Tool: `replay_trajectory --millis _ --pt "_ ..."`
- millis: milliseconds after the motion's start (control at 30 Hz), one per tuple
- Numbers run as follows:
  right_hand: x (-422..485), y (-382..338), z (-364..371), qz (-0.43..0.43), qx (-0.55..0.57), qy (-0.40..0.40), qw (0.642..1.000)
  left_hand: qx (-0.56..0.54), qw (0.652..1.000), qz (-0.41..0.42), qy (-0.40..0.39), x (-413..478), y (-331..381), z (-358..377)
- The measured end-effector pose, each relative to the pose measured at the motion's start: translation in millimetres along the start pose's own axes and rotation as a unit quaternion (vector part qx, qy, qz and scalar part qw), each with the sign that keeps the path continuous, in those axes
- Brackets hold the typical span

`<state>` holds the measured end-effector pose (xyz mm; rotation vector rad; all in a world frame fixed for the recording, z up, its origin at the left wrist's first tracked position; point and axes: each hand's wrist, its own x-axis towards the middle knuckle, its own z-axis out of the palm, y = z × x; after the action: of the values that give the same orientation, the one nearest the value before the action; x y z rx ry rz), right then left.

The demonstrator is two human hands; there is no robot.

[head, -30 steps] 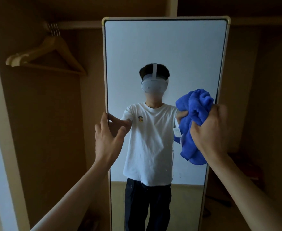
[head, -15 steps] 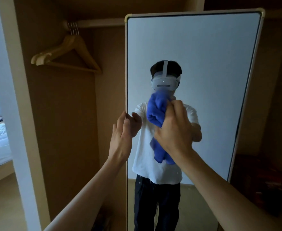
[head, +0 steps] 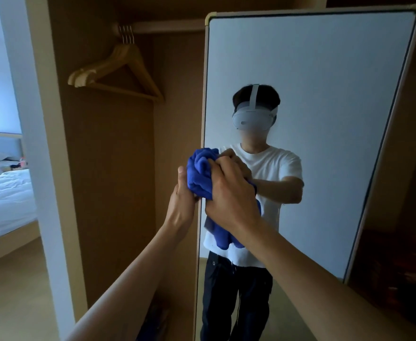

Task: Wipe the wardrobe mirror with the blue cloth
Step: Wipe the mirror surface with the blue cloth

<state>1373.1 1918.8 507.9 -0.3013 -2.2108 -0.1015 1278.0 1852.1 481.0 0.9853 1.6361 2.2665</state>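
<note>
A tall mirror point(head: 325, 70) with a pale frame stands on an open wardrobe door and reflects a person in a white shirt. My right hand point(head: 231, 195) is closed on a bunched blue cloth point(head: 200, 173) and presses it against the glass at the mirror's left edge, about mid-height. A loose end of the cloth hangs below my wrist. My left hand point(head: 181, 200) holds the mirror's left edge just beside the cloth, fingers wrapped behind the frame and partly hidden.
Left of the mirror is the open wardrobe bay with wooden hangers point(head: 118, 70) on a rail point(head: 167, 27). A bed point(head: 5, 193) with white sheets shows through the doorway at far left. A dark object point(head: 398, 274) sits low at right.
My right hand has swept the cloth leftward across the glass, from the right edge to the left edge. The view has shifted left. My left hand has stayed on the frame's edge.
</note>
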Motion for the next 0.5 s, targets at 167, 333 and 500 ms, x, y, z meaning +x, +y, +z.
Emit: replay_trajectory --millis 167,333,500 --pt "-8 16 -21 -0.064 -0.065 -0.08 0.993 0.012 0.999 -0.031 -0.036 -9 -10 -5" --pt "-6 28 -44 -0.107 -0.159 -0.096 0.977 0.05 0.996 -0.018 -0.073 -20 -21 -6" --pt "-17 29 -38 -0.118 -0.186 -0.108 0.969 0.056 0.995 -0.01 -0.077 -27 -27 -5"
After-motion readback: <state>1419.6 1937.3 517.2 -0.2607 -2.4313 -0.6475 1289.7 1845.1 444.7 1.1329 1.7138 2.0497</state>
